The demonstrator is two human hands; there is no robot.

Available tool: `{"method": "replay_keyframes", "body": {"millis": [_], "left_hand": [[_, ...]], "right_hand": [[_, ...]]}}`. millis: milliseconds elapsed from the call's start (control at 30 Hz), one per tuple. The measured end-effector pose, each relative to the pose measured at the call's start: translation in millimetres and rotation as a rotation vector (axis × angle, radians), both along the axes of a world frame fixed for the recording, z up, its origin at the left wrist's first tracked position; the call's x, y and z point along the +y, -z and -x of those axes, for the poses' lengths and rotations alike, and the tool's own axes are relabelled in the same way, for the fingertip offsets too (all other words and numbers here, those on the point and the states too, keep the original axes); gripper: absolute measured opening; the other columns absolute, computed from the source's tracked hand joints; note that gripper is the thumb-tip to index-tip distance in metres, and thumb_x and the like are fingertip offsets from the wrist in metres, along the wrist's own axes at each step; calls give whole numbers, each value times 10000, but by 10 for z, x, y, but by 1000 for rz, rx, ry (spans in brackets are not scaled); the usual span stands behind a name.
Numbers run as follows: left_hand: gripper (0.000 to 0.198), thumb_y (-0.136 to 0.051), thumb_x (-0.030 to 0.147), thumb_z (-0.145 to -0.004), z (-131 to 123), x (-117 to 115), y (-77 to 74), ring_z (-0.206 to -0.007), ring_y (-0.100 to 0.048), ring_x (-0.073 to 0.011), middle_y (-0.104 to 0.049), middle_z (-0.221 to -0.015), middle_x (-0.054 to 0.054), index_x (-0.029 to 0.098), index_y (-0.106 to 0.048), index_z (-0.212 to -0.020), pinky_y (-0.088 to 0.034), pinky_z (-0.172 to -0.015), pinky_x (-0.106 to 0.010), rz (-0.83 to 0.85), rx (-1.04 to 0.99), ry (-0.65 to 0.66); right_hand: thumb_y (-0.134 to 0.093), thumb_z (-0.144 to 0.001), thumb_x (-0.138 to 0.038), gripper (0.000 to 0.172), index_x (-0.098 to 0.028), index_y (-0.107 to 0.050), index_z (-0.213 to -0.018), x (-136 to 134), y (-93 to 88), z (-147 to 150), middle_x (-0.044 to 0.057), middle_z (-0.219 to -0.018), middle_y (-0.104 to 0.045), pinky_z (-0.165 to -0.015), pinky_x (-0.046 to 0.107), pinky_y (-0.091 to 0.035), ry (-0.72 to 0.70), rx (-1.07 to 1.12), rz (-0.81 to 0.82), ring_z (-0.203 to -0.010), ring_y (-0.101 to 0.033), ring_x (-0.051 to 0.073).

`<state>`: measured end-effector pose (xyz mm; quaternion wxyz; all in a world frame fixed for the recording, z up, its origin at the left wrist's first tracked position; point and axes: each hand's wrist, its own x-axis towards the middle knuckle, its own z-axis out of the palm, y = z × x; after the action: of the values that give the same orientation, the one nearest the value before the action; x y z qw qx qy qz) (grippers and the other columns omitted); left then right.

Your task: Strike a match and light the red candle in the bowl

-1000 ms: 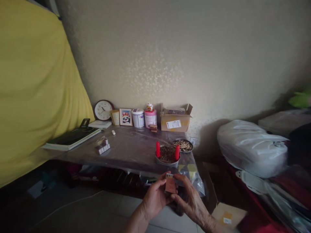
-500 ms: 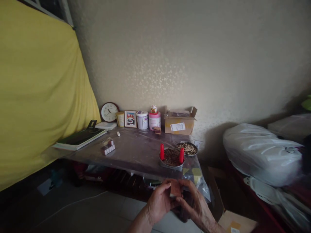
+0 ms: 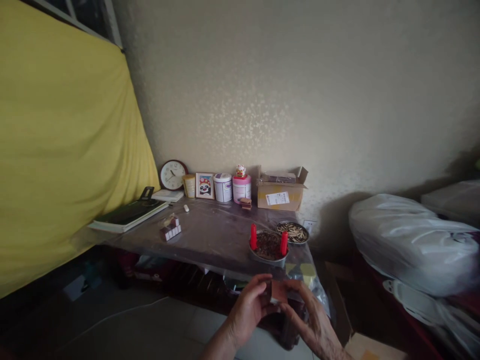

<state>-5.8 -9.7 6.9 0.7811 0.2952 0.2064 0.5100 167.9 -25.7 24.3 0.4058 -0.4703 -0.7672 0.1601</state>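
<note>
A small reddish-brown matchbox point(image 3: 278, 291) is held up in front of the table's near edge, between both hands. My right hand point(image 3: 314, 316) has its thumb and a finger closed on the box's right side. From the left, my left hand point(image 3: 248, 306) grips the box's dark edge, with its thumb and fingers bent around it. Just beyond the hands, a round tin point(image 3: 269, 254) of dark crumbly material holds two red candles, a left candle point(image 3: 253, 237) and a right candle point(image 3: 284, 243). Behind it lies a round tray of loose matchsticks point(image 3: 292, 232).
Several stacked matchboxes point(image 3: 171, 230) sit on the plastic-covered table point(image 3: 213, 235). Along the wall stand a clock point(image 3: 174, 175), a panda picture point(image 3: 205, 186), two tubs and a cardboard box point(image 3: 279, 196). White plastic bags point(image 3: 408, 240) are heaped at right; a yellow cloth point(image 3: 71, 140) hangs at left.
The scene has shifted slightly right and down in view. The matchbox has turned a little between my hands, and my left thumb has drawn back from its face.
</note>
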Motion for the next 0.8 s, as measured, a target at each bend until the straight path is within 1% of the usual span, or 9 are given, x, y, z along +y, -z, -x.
{"method": "replay_keyframes", "body": {"millis": [200, 300, 433, 533, 700, 800], "left_hand": [[300, -593, 239, -789, 60, -30, -53, -955, -566, -196, -630, -1083, -80, 189, -568, -1084, -411, -831, -338, -226, 267, -109], [344, -656, 251, -745, 63, -53, -111, -958, -562, -194, -643, -1050, -68, 193, -573, -1074, -394, -859, -333, -304, 369, -109], [348, -685, 262, -718, 56, -79, -180, -965, -575, -207, -658, -1023, -66, 196, -581, -1043, -388, -877, -344, -328, 395, -86], [346, -677, 267, -727, 60, -87, -196, -971, -580, -219, -665, -1023, -80, 188, -581, -1051, -393, -879, -355, -328, 404, -83], [373, -682, 272, -724, 62, -76, -157, -1000, -583, -244, -677, -1026, -101, 175, -577, -1069, -400, -882, -368, -343, 409, -62], [387, -696, 259, -712, 47, -66, -121, -994, -590, -245, -681, -1025, -99, 178, -577, -1071, -411, -875, -365, -359, 408, -61]], "right_hand": [[-560, -824, -425, 334, -207, -559, -1078, 15, 29, -4, 87, -1032, -659, -838, 371, -534, 18, -24, -17, -972, -635, 241], [-555, -834, -414, 321, -211, -550, -1083, 13, 26, 2, 82, -1031, -659, -830, 365, -536, 4, -25, -17, -968, -636, 234], [-549, -840, -411, 324, -212, -544, -1096, 7, 13, -1, 83, -1036, -656, -833, 369, -532, -8, -30, -15, -973, -633, 235], [-540, -846, -413, 319, -214, -548, -1095, 7, 9, -5, 85, -1043, -653, -840, 375, -529, -12, -28, -8, -983, -628, 239], [-537, -850, -423, 324, -218, -547, -1101, 12, 24, -20, 88, -1054, -653, -856, 378, -521, -7, -26, -7, -993, -623, 243], [-541, -845, -433, 332, -219, -549, -1098, 13, 34, -36, 85, -1046, -657, -843, 373, -527, 5, -31, -20, -983, -628, 244]]}}
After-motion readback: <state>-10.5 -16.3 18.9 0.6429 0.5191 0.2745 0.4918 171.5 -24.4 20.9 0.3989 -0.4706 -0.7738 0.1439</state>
